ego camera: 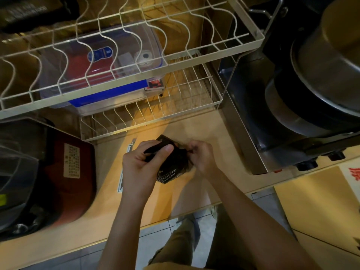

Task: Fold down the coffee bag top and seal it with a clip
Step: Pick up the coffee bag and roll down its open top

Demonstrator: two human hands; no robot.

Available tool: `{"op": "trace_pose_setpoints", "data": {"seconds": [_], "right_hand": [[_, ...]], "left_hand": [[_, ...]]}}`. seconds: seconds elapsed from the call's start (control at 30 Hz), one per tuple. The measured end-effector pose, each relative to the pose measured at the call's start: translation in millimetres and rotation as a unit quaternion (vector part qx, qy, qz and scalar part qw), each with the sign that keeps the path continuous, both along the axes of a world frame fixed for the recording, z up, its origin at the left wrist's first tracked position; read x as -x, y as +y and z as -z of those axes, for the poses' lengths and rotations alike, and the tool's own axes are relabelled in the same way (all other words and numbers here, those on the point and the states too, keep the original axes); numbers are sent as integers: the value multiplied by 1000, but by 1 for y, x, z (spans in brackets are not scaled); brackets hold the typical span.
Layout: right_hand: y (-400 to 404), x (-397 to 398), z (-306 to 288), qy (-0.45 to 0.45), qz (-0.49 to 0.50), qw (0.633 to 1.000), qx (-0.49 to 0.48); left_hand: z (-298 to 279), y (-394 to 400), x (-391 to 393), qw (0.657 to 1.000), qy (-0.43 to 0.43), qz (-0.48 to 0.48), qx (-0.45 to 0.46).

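Black coffee bag sits upright on the wooden counter, centre frame, both hands on it. Left hand wraps the bag's left side, thumb pressed over the folded-down top, and a thin dark strip under the thumb could be the clip, too dark to tell. Right hand pinches the top's right end with fingertips closed on it; whatever is between them is hidden. Most of the bag is covered by the hands, only the white lettering low on the front shows. Dim light, far items blurred. Just beyond the bag is the wire dish rack with a clear blue-lidded container under its upper tier. Red-and-black appliance is cut off at left, metal stove with a big pot at right. Open counter lies right of the hands and near, up to the counter edge
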State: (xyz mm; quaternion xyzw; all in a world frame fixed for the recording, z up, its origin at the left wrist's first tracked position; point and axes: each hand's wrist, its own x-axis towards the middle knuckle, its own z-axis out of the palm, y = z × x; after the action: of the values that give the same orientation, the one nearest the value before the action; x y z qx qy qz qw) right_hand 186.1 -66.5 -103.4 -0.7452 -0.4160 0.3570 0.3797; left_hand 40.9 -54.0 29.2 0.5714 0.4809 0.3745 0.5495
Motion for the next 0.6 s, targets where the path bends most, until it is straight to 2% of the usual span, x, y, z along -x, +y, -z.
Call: {"op": "trace_pose_setpoints", "data": {"seconds": [0.07,0.13,0.2,0.23,0.3,0.33,0.43,0.6], "right_hand": [[0,2,2,-43,-37,998,8],[-2,2,3,-49,-21,999,5],[-7,6,4,-14,59,998,-8],[-10,8,6,46,102,994,-8],[-15,10,13,112,122,985,-42],[-15,10,10,117,138,983,-30],[-14,13,9,72,143,987,-14],[-8,3,3,15,60,997,39]], "left_hand": [[0,-3,0,1000,12,10,-8],[-1,-9,0,1000,16,10,-8],[-1,-13,0,1000,9,3,-3],[0,-14,1,1000,5,-1,-3],[0,-18,1,1000,-3,-7,-1],[0,-19,1,1000,-5,-7,0],[-2,-18,-1,1000,-8,-27,13],[-5,-10,-6,998,17,-58,14]]}}
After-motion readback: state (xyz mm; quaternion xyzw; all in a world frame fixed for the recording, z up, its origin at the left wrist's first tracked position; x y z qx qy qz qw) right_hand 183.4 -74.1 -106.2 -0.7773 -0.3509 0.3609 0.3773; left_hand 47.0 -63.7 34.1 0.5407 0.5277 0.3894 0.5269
